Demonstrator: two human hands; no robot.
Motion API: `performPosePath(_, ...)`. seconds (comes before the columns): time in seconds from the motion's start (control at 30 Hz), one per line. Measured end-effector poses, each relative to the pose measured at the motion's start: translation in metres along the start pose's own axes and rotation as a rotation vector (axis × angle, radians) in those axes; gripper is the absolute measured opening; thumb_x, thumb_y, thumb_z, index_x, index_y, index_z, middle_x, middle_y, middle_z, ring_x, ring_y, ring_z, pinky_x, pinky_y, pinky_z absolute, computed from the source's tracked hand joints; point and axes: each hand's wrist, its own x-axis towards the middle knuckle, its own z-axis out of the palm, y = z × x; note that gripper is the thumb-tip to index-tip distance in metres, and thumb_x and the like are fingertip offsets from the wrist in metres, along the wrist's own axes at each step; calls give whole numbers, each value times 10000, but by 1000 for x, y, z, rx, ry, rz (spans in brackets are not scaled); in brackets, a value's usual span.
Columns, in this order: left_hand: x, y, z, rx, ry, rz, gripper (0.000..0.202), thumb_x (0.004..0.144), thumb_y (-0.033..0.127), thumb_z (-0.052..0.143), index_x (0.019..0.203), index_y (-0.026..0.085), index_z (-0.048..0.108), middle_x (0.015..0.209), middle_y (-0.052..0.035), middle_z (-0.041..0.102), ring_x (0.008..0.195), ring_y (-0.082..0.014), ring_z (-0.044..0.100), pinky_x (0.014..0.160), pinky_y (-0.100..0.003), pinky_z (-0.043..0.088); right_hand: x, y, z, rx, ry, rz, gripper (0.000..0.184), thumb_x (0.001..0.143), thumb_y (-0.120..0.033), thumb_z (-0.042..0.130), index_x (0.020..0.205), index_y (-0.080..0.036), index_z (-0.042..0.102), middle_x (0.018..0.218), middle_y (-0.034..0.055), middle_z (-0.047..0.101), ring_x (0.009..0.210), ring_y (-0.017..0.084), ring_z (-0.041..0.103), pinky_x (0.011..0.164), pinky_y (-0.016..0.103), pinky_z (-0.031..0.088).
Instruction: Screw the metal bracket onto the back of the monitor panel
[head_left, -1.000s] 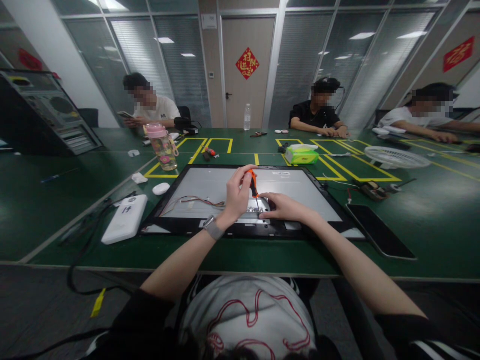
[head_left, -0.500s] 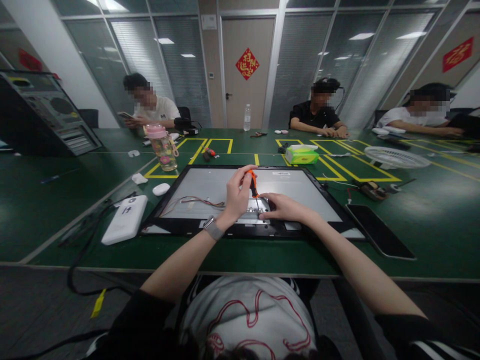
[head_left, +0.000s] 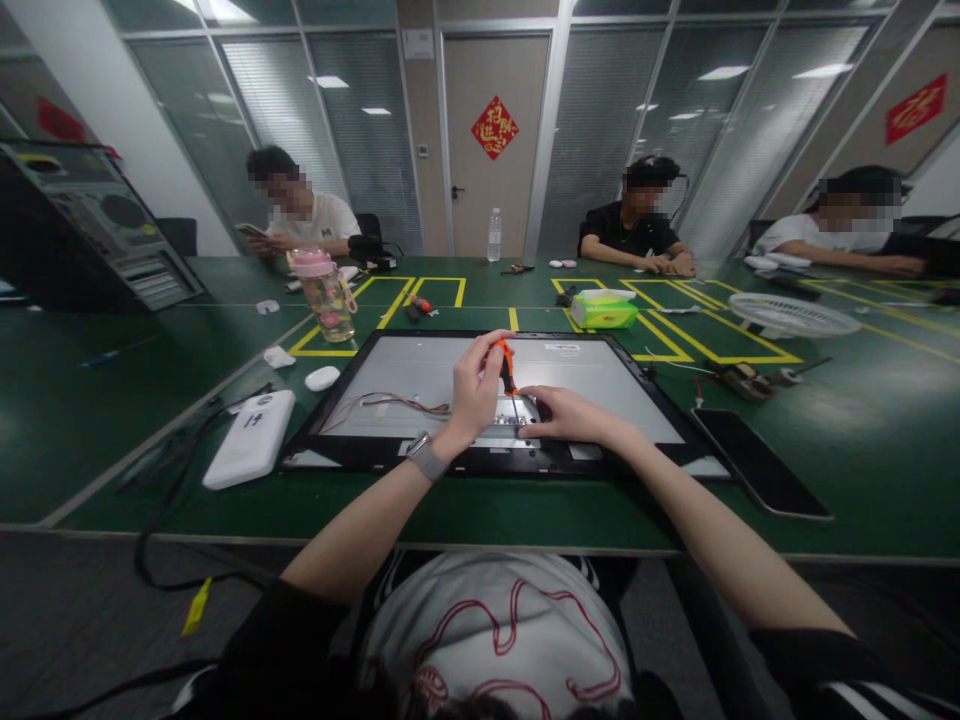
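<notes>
My left hand (head_left: 474,390) is closed round the orange and black handle of a screwdriver (head_left: 507,368), which stands nearly upright. Its thin shaft points down at a small metal bracket (head_left: 496,440) on the back of a flat display panel (head_left: 630,400). From the right, my right hand (head_left: 566,414) reaches in with thumb and forefinger at the shaft, the thumb low near the tip. The tip itself is too small to make out. A bundle of thin wires (head_left: 405,402) runs over the panel left of my left hand.
Left of the panel lie a white power bank (head_left: 250,440) and a white case (head_left: 322,379), with a pink-lidded bottle (head_left: 322,295) behind. A phone (head_left: 761,460) lies right. Beyond are a tissue pack (head_left: 604,309), a white round grille (head_left: 793,314) and several seated people.
</notes>
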Motion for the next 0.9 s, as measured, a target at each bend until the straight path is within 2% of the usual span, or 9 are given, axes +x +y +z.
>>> performPosePath(0.9,0,-1,-1,42,5,5,264,956,300,390,1069,198,605,925,-53,665,798,-138,608,738,-286,493,-1,-4,-4,4,-11,11,744,750,-594,627,1289,-96,512,901,119,648,756,212,578,684,291,417)
